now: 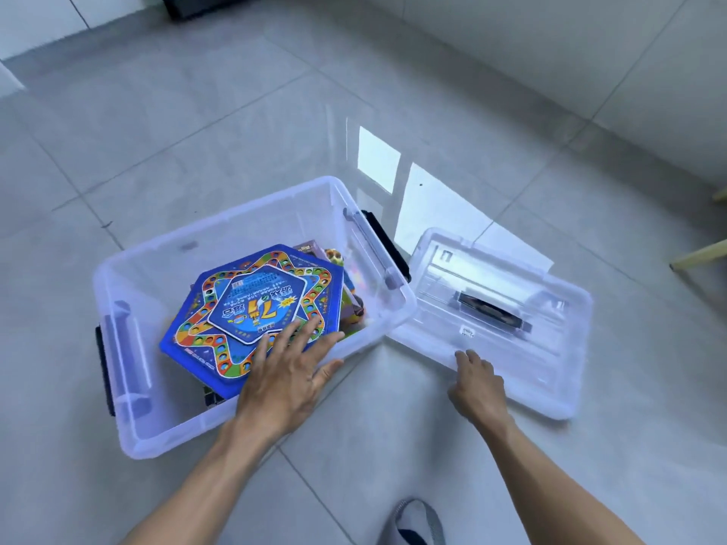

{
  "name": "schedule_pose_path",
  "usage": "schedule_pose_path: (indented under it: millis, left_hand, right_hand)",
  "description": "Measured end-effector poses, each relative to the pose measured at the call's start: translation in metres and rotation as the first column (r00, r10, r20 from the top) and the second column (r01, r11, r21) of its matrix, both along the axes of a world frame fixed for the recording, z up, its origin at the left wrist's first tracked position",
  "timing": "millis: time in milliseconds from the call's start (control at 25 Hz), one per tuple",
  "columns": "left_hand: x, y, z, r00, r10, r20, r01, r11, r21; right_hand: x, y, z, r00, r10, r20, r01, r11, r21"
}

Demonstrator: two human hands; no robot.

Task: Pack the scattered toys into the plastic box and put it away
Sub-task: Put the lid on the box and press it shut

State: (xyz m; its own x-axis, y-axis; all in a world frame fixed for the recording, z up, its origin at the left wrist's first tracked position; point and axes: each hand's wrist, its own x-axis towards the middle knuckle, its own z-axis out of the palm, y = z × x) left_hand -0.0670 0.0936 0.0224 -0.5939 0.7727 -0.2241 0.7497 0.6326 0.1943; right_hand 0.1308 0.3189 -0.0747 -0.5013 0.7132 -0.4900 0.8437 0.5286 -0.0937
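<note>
A clear plastic box (pixel 130 269) with dark latches stands open on the tiled floor. Inside lies a blue hexagonal game board (pixel 251 308), tilted over other toys (pixel 350 293) that are mostly hidden. My left hand (pixel 287 371) rests flat with spread fingers on the board's near corner and the box's near rim. The clear lid (pixel 511 293) lies flat on the floor to the right of the box. My right hand (pixel 478 383) curls over the lid's near edge, fingers on the rim.
A grey slipper (pixel 417 523) shows at the bottom centre. Pale wooden furniture legs (pixel 700 255) stand at the right edge. A white wall runs along the top right, and a dark object (pixel 189 3) sits at the top.
</note>
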Motion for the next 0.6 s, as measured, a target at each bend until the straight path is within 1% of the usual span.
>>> schedule_pose_path:
  millis: [80, 160, 200, 320, 400, 440, 520, 600]
  left_hand:
    - [-0.001, -0.001, -0.002, 1.0, 0.001, -0.013, -0.001, 1.0, -0.003]
    - [-0.001, 0.0, -0.003, 1.0, -0.006, -0.024, 0.006, 1.0, 0.002]
    - [-0.001, 0.001, -0.003, 1.0, -0.008, -0.028, 0.008, 1.0, -0.005]
    - [-0.002, 0.001, -0.001, 1.0, -0.004, -0.013, 0.004, 1.0, 0.013]
    - [-0.006, 0.001, 0.003, 0.998, -0.005, 0.057, 0.004, 1.0, 0.019]
    - [-0.007, 0.001, 0.005, 0.995, -0.006, 0.101, 0.005, 1.0, 0.012]
    - [-0.007, 0.002, 0.011, 0.989, -0.002, 0.147, -0.003, 1.0, 0.031]
    - [-0.005, 0.004, 0.014, 0.987, -0.002, 0.16, -0.006, 0.999, 0.047]
  right_hand:
    - [-0.01, 0.0, -0.012, 1.0, -0.008, 0.021, 0.007, 0.998, 0.056]
    - [-0.014, -0.002, -0.019, 0.997, 0.017, 0.079, -0.028, 0.991, 0.133]
    - [-0.013, -0.004, -0.022, 0.996, 0.019, 0.092, -0.031, 0.99, 0.137]
    - [-0.006, -0.01, -0.022, 1.0, -0.02, 0.016, 0.018, 0.994, 0.111]
    - [-0.003, -0.005, -0.01, 0.995, -0.062, -0.073, 0.072, 0.986, 0.148]
    - [-0.001, 0.0, 0.001, 0.984, -0.088, -0.154, 0.111, 0.983, 0.148]
    - [0.0, 0.007, 0.029, 0.921, -0.145, -0.362, 0.186, 0.979, 0.082]
    - [-0.003, 0.012, 0.057, 0.843, -0.183, -0.506, 0.23, 0.973, 0.03]
